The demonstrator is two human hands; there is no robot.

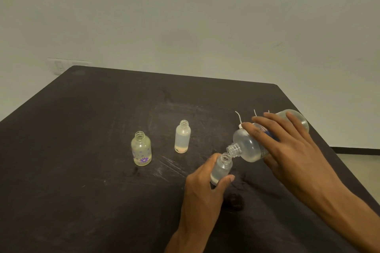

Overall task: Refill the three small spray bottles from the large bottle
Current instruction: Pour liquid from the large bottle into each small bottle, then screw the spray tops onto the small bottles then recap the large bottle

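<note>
My right hand [287,146] grips the large clear bottle [249,148], tipped down to the left, its open neck touching the mouth of a small clear bottle [221,168]. My left hand [203,183] holds that small bottle tilted, a little liquid in its base. Two other small bottles stand uncapped on the dark table [82,150]: a flower-printed one [141,149] at the left and a frosted one [182,136] with a peach-coloured bottom further back.
White spray tops with thin dip tubes [239,119] lie behind the large bottle near the table's right edge. A dark cap-like object [234,201] sits by my left wrist. A wall switch plate [59,65] is beyond the far left corner.
</note>
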